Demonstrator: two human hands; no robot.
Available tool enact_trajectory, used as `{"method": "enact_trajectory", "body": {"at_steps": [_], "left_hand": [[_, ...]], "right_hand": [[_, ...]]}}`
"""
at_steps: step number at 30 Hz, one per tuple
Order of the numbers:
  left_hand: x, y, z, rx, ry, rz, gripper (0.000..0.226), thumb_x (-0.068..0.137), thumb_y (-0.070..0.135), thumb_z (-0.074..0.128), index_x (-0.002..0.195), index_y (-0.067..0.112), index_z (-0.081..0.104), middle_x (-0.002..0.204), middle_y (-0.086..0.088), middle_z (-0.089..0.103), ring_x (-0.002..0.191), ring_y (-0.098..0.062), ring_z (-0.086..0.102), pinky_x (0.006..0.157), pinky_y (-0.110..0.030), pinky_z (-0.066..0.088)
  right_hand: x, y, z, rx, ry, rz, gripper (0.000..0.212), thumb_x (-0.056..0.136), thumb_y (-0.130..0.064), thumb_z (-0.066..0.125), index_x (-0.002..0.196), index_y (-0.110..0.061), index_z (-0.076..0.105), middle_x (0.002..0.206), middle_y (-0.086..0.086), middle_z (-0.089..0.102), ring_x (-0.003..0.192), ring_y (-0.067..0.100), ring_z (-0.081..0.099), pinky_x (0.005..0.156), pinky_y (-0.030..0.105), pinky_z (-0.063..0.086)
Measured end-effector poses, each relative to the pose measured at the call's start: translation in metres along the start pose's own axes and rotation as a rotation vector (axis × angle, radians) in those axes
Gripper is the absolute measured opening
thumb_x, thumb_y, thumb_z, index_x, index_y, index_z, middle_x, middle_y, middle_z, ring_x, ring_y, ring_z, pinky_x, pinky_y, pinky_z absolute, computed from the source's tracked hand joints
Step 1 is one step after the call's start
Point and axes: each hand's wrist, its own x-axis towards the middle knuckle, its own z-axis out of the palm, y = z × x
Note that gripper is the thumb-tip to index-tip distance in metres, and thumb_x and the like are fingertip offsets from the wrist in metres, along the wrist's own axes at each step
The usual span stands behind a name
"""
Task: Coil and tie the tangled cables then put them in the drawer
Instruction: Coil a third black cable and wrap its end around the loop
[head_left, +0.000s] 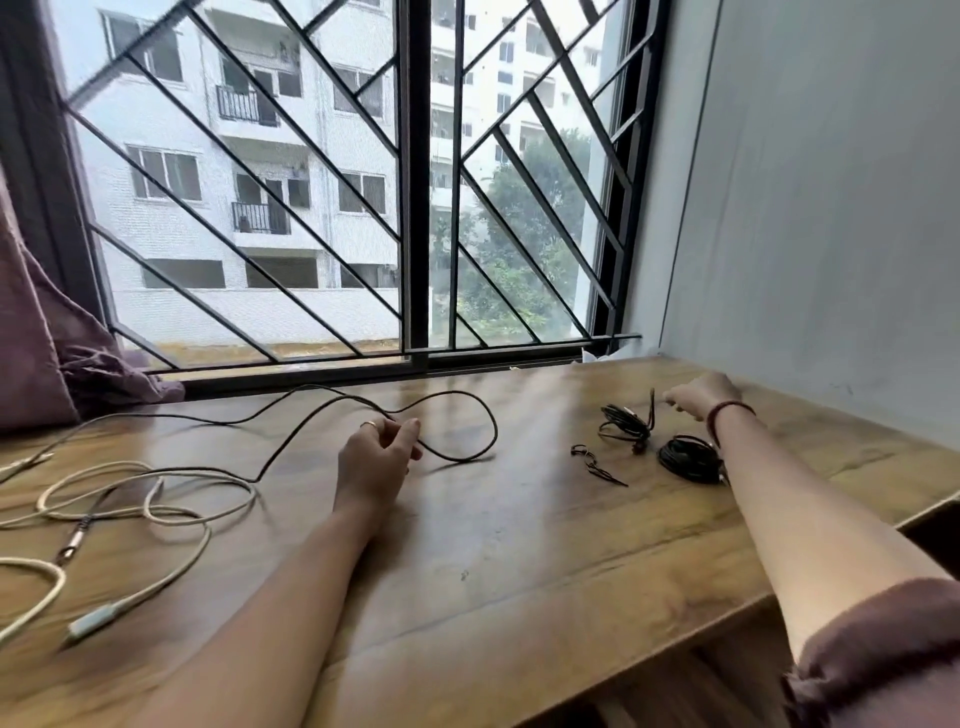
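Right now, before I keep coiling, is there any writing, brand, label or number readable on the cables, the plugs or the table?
None can be read.
White cable's plug: no marking shows; blurred.
Black cable held by the left hand: no print visible.
Coiled black cables near the right hand: too small to tell.
Wooden table: bare grain, no label.

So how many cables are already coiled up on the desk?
2: a tight black coil by the right forearm, and a looser black bundle just beyond it.
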Motion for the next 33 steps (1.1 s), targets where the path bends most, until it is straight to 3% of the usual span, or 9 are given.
{"method": "enact_trajectory", "body": {"at_steps": [5,9,12,15,17,22,25,29,33], "left_hand": [[-0.003,0.004,-0.002,0.024,0.074,-0.001,0.021,0.093,0.028,0.056,0.077,0.014,0.061,0.081,-0.007,0.071,0.082,-0.029,0.064,0.081,-0.038,0.049],[-0.011,0.014,-0.011,0.107,0.202,0.116,0.016,0.089,0.007,0.054,0.101,0.002,0.064,0.102,-0.019,0.065,0.096,-0.034,0.06,0.089,-0.035,0.043],[-0.015,0.026,-0.03,0.221,0.353,0.289,0.023,0.082,-0.003,0.055,0.104,-0.001,0.063,0.106,-0.022,0.06,0.099,-0.038,0.055,0.092,-0.034,0.036],[-0.016,0.025,-0.056,0.446,0.414,0.221,0.041,0.077,0.002,0.057,0.118,0.001,0.057,0.119,-0.021,0.054,0.11,-0.041,0.048,0.091,-0.044,0.038],[-0.019,0.017,-0.073,0.635,0.296,0.023,0.05,0.08,0.013,0.057,0.129,0.003,0.047,0.13,-0.018,0.047,0.12,-0.038,0.041,0.094,-0.047,0.038],[-0.025,0.001,-0.086,0.884,-0.124,-0.241,0.046,0.091,0.019,0.041,0.136,0.009,0.039,0.144,-0.013,0.038,0.136,-0.032,0.029,0.11,-0.046,0.022],[-0.026,0.003,-0.086,0.851,-0.062,-0.127,0.033,0.095,0.016,0.038,0.121,0.02,0.057,0.13,-0.008,0.057,0.128,-0.027,0.041,0.108,-0.043,0.021],[-0.03,0.018,-0.082,0.81,0.039,0.122,0.034,0.093,0.015,0.04,0.12,0.025,0.058,0.117,-0.001,0.064,0.12,-0.023,0.048,0.11,-0.048,0.013],[-0.041,0.034,-0.085,0.932,0.096,0.491,0.042,0.085,0.008,0.041,0.121,0.023,0.056,0.106,-0.003,0.064,0.105,-0.027,0.053,0.092,-0.044,0.025]], "right_hand": [[-0.052,-0.045,-0.01,0.288,0.098,-0.221,0.014,0.077,-0.018,0.066,0.088,-0.009,0.071,0.099,0.011,0.07,0.092,0.027,0.062,0.077,0.027,0.046],[-0.118,-0.086,0.02,0.406,-0.179,-0.411,0.01,0.08,-0.018,0.067,0.085,-0.012,0.072,0.088,0.006,0.073,0.069,0.013,0.065,0.056,0.017,0.045],[-0.163,-0.109,0.065,0.445,-0.365,-0.463,0.019,0.082,-0.015,0.067,0.101,-0.011,0.068,0.094,0.004,0.068,0.063,0.012,0.064,0.046,0.011,0.041],[-0.207,-0.118,0.122,0.479,-0.495,-0.488,0.054,0.085,-0.014,0.065,0.134,-0.006,0.046,0.126,0.01,0.046,0.092,0.027,0.064,0.073,0.032,0.053],[-0.229,-0.117,0.153,0.416,-0.514,-0.562,0.073,0.084,-0.015,0.067,0.145,-0.005,0.029,0.142,0.014,0.029,0.122,0.03,0.05,0.1,0.042,0.045],[-0.239,-0.123,0.169,0.439,-0.485,-0.765,0.083,0.08,-0.004,0.069,0.148,-0.008,0.022,0.155,0.011,0.019,0.14,0.022,0.027,0.1,0.034,0.047],[-0.249,-0.119,0.172,0.457,-0.444,-0.843,0.082,0.082,-0.002,0.065,0.149,-0.019,0.02,0.155,0.007,0.019,0.139,0.022,0.03,0.09,0.016,0.047],[-0.267,-0.118,0.171,0.459,-0.271,-1.121,0.092,0.081,-0.001,0.064,0.148,-0.031,0.008,0.155,-0.003,0.015,0.135,0.017,0.036,0.085,0.013,0.049],[-0.278,-0.122,0.159,0.585,-0.029,-1.074,0.093,0.084,-0.01,0.067,0.148,-0.042,0.008,0.13,-0.012,0.031,0.077,0.008,0.063,0.057,0.01,0.045]]}}
